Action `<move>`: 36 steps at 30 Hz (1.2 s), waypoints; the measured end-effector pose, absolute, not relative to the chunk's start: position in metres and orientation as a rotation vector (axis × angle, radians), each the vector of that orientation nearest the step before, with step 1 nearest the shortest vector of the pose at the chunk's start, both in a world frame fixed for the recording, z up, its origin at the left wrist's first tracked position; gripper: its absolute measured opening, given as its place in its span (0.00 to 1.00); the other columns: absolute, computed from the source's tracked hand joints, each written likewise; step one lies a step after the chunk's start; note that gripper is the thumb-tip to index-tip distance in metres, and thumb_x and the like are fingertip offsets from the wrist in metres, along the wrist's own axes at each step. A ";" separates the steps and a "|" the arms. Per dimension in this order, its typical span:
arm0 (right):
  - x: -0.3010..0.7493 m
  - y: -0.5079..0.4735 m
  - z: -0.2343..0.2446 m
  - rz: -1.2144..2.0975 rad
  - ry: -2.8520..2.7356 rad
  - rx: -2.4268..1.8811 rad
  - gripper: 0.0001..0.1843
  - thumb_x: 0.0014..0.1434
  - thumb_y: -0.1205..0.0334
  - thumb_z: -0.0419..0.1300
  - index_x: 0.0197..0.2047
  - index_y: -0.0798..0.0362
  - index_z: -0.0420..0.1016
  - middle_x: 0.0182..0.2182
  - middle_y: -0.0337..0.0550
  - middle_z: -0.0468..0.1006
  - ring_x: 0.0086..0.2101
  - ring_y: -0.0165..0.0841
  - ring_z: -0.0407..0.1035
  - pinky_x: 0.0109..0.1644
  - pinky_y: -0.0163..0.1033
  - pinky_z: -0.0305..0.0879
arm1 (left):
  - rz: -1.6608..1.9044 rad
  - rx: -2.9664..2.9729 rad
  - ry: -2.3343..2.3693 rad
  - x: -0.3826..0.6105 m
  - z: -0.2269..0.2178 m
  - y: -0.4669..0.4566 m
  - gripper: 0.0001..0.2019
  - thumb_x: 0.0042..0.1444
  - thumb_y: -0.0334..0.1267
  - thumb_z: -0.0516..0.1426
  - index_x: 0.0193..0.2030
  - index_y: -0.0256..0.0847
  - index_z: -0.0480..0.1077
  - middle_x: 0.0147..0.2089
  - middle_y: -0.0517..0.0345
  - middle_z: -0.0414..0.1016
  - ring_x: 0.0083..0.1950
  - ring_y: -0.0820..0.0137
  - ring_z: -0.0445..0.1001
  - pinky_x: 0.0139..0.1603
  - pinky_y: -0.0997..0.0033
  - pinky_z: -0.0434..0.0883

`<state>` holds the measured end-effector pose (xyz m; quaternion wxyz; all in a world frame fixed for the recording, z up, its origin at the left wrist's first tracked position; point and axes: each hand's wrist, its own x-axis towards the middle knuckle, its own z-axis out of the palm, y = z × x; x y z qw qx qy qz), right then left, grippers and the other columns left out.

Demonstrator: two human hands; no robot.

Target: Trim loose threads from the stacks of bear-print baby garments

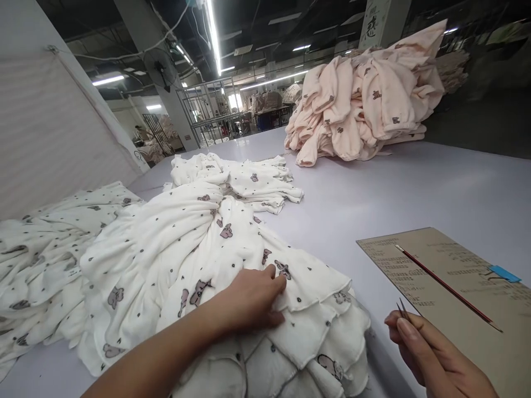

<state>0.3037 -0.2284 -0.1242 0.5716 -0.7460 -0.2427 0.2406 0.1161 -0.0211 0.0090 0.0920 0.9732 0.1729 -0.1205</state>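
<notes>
My left hand lies on the front of a stack of white garments printed with grey-brown animals and small dots. Its thumb and fingers are apart, pressing on the cloth without a visible pinch. To the right, above the table and off the cloth, my right hand is closed on a small metal tool with two thin pointed tips. The tips point up and slightly apart; the rest of the tool is hidden in the fingers. Layered, wavy hems of the stack fan out below my left hand.
A brown sheet of card with handwriting lies at right, bearing a red pencil and a blue binder clip. Pink garments are heaped at the far side of the pale table. More white cloth lies left.
</notes>
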 end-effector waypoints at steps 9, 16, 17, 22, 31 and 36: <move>0.259 -0.169 -0.079 0.277 -1.090 -1.645 0.17 0.54 0.49 0.60 0.47 0.42 0.68 0.47 0.41 0.68 0.46 0.37 0.66 0.46 0.34 0.67 | 0.359 2.268 0.586 0.104 0.008 -0.016 0.07 0.62 0.40 0.47 0.36 0.42 0.62 0.36 0.61 0.66 0.38 0.71 0.65 0.39 0.73 0.62; 0.262 -0.135 -0.074 0.495 -1.186 -1.653 0.13 0.60 0.51 0.51 0.33 0.49 0.71 0.28 0.37 0.74 0.30 0.33 0.69 0.32 0.33 0.65 | 0.506 1.913 0.631 0.102 -0.011 -0.007 0.11 0.61 0.44 0.48 0.31 0.40 0.58 0.30 0.63 0.58 0.33 0.73 0.59 0.37 0.75 0.60; 0.262 -0.134 -0.070 0.528 -1.169 -1.650 0.14 0.61 0.50 0.51 0.33 0.49 0.70 0.26 0.37 0.72 0.29 0.32 0.67 0.31 0.32 0.64 | 0.461 1.897 0.625 0.101 -0.012 -0.006 0.11 0.60 0.45 0.49 0.32 0.40 0.59 0.30 0.63 0.60 0.34 0.73 0.60 0.37 0.75 0.61; 0.255 -0.134 -0.040 0.627 -1.197 -1.573 0.18 0.60 0.47 0.51 0.27 0.50 0.68 0.23 0.34 0.67 0.26 0.30 0.63 0.29 0.32 0.61 | 0.268 2.273 0.539 0.104 -0.009 -0.014 0.21 0.46 0.48 0.62 0.48 0.47 0.68 0.39 0.59 0.68 0.36 0.69 0.66 0.39 0.72 0.63; 0.270 -0.139 -0.049 0.530 -1.207 -1.732 0.16 0.54 0.47 0.60 0.44 0.45 0.71 0.42 0.38 0.75 0.38 0.35 0.68 0.33 0.32 0.63 | 0.665 1.485 0.557 0.114 -0.019 -0.005 0.13 0.57 0.45 0.53 0.30 0.37 0.66 0.28 0.60 0.66 0.33 0.71 0.65 0.38 0.73 0.64; 0.274 -0.142 -0.051 0.538 -1.185 -1.814 0.17 0.59 0.44 0.51 0.31 0.48 0.69 0.26 0.34 0.70 0.27 0.31 0.64 0.31 0.32 0.60 | 0.623 1.266 0.634 0.111 -0.023 -0.001 0.15 0.56 0.48 0.54 0.31 0.36 0.65 0.24 0.61 0.66 0.26 0.73 0.66 0.31 0.74 0.65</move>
